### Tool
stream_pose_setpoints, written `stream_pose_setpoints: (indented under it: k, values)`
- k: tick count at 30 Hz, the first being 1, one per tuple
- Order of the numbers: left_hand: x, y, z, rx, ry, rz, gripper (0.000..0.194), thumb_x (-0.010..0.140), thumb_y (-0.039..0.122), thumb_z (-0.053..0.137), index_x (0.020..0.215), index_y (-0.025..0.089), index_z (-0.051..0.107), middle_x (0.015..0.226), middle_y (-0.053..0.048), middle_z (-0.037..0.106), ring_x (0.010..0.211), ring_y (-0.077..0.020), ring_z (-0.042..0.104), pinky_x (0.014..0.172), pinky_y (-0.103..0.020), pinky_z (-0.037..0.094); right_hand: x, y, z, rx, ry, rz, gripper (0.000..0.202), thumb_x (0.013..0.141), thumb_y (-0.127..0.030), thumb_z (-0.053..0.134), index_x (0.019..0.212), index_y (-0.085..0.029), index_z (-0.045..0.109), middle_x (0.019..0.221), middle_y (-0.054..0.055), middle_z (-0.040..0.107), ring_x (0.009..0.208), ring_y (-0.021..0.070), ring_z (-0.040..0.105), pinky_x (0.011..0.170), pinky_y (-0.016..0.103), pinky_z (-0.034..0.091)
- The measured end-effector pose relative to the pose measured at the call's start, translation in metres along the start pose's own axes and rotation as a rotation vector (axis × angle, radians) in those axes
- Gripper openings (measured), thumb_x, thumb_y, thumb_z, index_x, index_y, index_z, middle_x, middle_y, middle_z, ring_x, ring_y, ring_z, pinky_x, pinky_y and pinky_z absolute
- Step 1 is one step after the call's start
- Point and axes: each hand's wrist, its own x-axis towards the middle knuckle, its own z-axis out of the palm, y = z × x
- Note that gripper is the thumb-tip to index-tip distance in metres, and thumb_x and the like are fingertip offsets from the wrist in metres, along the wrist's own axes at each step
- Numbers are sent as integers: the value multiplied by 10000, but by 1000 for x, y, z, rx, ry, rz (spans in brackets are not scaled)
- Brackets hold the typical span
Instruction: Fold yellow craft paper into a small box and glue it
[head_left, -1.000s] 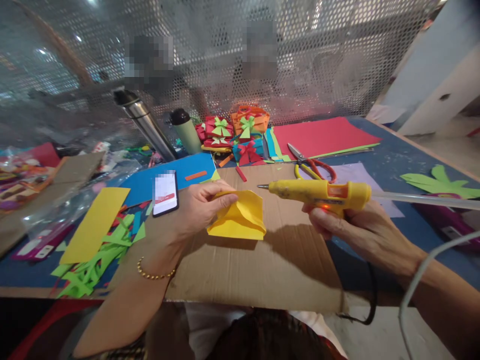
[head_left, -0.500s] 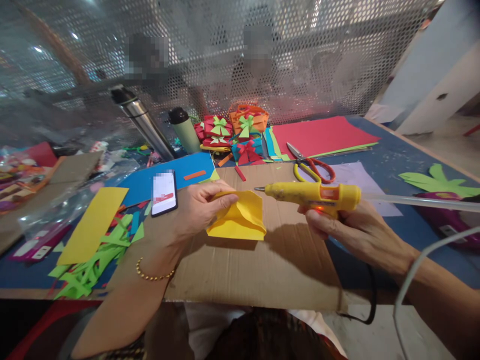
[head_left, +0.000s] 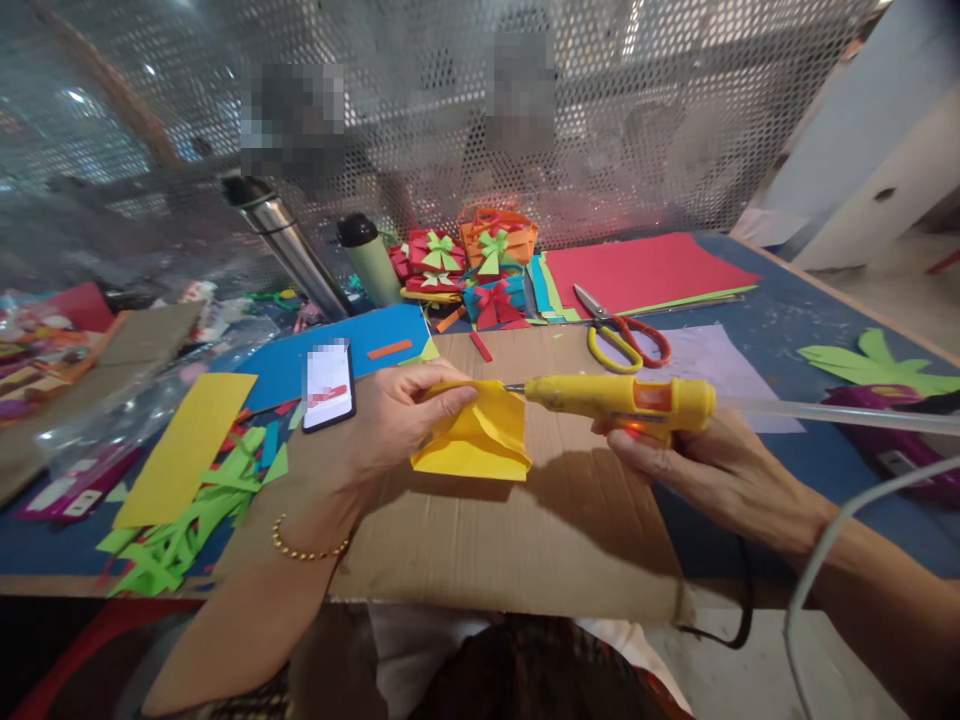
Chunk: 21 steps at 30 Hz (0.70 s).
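Note:
A folded piece of yellow paper (head_left: pixel 480 440) is pinched at its upper left edge by my left hand (head_left: pixel 409 415), thumb on top. It is held above a sheet of brown cardboard (head_left: pixel 585 540). My right hand (head_left: pixel 697 465) grips a yellow glue gun (head_left: pixel 615 400), whose orange light glows near the trigger. The metal nozzle meets the paper's upper right edge; whether glue is coming out cannot be made out. A clear glue stick (head_left: pixel 825 410) sticks out of the gun's back.
Scissors (head_left: pixel 619 335) lie behind the glue gun. Small paper gift boxes (head_left: pixel 491 260), a green tumbler (head_left: pixel 367 260) and a steel flask (head_left: pixel 292 250) stand at the back. A phone (head_left: pixel 328 387), green paper strips (head_left: pixel 180 520) and yellow paper (head_left: pixel 187 445) lie left; red sheets (head_left: pixel 645 270) back right.
My right hand has moved the glue gun slightly left, bringing its nozzle from just beside the yellow paper onto the paper's upper right edge. My left hand has stayed nearly still.

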Motion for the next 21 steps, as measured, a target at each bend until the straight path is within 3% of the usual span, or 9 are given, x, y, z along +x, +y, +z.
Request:
stream_pose_setpoints:
  k: [6,10,15,18,21]
  values:
    - [0,2,1,-19,-5,39,185,838,378,780,820,196,807,807,-44,714,715,-143,626,590,-235,470,-2,-2,1,8,-50,50,345,950,-529,540,786,-241,636,649,-2,605,506,146,510,472,290,452]
    - [1,7,3,2,24,72,183,824,380,798,801,198,810,794,-47,723,708,-147,626,598,-246,473,-3,-3,0,-121,-42,-19,339,973,-509,499,810,-237,621,646,-3,607,513,153,510,475,286,414]
    - [1,10,5,10,40,113,182,828,388,806,806,208,819,804,-55,745,725,-156,644,620,-262,496,-9,-3,-2,-230,-49,-89,163,947,-312,533,798,-257,493,619,-27,590,483,136,492,471,271,391]
    - [1,6,4,11,41,145,175,831,387,808,818,212,822,827,-62,762,748,-167,660,646,-276,520,-11,-1,-1,-302,-67,-88,65,919,-265,522,856,-255,535,628,-10,617,499,164,535,469,285,404]
    - [1,2,2,11,33,160,144,841,362,805,834,220,824,840,-57,769,767,-167,671,675,-278,532,-12,1,0,-332,-63,-97,109,933,-317,519,902,-240,590,649,16,652,512,187,574,459,298,412]
